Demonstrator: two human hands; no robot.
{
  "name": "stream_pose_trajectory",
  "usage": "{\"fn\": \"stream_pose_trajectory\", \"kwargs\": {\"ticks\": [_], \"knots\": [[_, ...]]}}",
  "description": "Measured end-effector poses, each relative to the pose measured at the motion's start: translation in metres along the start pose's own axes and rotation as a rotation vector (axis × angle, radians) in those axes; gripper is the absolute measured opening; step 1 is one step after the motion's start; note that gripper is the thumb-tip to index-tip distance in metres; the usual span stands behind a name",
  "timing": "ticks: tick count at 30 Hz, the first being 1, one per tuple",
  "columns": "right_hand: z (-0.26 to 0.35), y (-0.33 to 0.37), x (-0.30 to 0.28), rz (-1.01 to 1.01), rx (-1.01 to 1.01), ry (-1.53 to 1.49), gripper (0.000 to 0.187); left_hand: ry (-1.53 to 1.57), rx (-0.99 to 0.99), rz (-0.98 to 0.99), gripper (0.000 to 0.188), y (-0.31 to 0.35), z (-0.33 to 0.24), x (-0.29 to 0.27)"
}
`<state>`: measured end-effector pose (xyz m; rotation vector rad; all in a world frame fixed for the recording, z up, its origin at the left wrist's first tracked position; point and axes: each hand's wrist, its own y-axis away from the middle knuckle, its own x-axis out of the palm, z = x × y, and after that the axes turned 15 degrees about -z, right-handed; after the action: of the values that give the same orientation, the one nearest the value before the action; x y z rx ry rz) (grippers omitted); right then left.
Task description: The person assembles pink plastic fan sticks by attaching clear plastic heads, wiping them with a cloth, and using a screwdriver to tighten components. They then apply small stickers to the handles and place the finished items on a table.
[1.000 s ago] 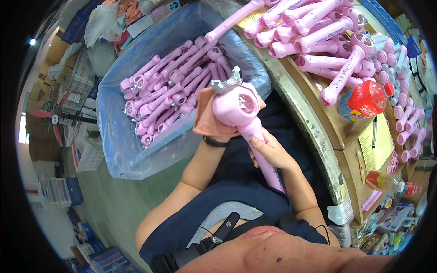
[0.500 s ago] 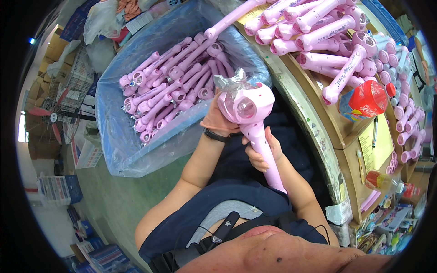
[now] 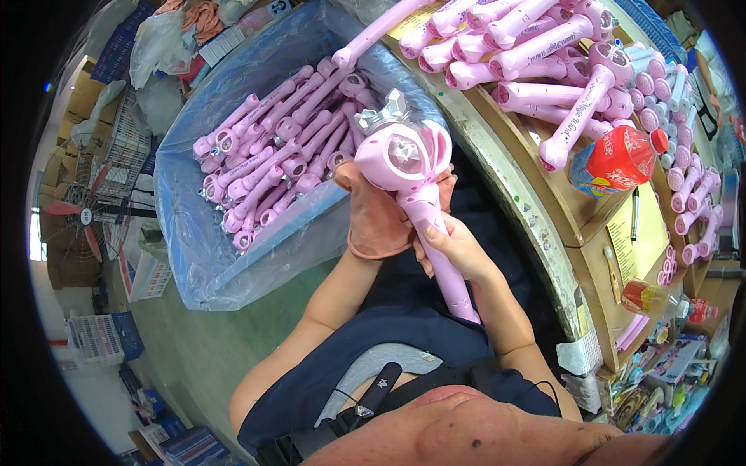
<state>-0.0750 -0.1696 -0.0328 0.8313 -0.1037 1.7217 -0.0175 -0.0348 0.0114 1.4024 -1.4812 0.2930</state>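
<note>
A large pink toy wand [image 3: 426, 203] is held upright in front of my chest, its handle slanting down against my dark top. Its bulbous head has a round clear window with a silvery gem inside and a silver crown on top. My left hand [image 3: 375, 217], in what looks like a loose peach-coloured glove, cradles the wand from the left and behind; its fingertips show past the right side of the head. My right hand [image 3: 460, 247] is wrapped round the handle, thumb in front.
A blue bin lined with clear plastic [image 3: 210, 268] holds many pink wands, left of my hands. On the curved workbench [image 3: 509, 167] at right lie more pink wands [image 3: 579, 116], a red-labelled bottle [image 3: 618, 159], yellow paper [image 3: 633, 233] and a pen [image 3: 636, 213]. A fan [image 3: 85, 216] stands far left.
The wand has moved slightly left and turned, so its crown stands clearer and its gem shows in the window. My left hand has rolled, hiding the black wristband. My right hand has shifted on the handle.
</note>
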Motion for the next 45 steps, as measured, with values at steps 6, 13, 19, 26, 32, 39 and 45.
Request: {"fn": "stream_pose_trajectory", "kwargs": {"ticks": [6,13,19,26,32,39,45], "knots": [[-0.018,0.007,-0.004,-0.069,0.096,0.0,0.037,-0.044,0.142,0.138,0.102,-0.016,-0.013,-0.006],[-0.03,0.05,-0.008,-0.033,-0.242,0.243,0.075,0.154,0.368,0.188,0.086,-0.027,-0.072,-0.001],[-0.038,0.047,-0.008,-0.297,-0.525,0.494,0.068,0.104,0.329,0.049,0.071,-0.02,-0.1,0.003],[-0.048,0.041,-0.012,-0.027,-0.208,-0.061,0.055,0.111,0.434,-0.002,0.077,-0.022,-0.089,0.01],[-0.06,0.033,-0.018,0.146,0.131,-0.406,0.075,0.098,0.499,-0.026,0.077,-0.026,-0.085,0.008],[-0.056,0.031,-0.023,0.072,0.172,-0.117,0.058,-0.084,0.559,0.118,0.085,-0.025,-0.068,-0.005],[-0.042,0.01,-0.002,-0.234,-0.188,0.46,0.045,-0.24,0.412,0.136,0.058,-0.011,-0.032,0.001]]}}
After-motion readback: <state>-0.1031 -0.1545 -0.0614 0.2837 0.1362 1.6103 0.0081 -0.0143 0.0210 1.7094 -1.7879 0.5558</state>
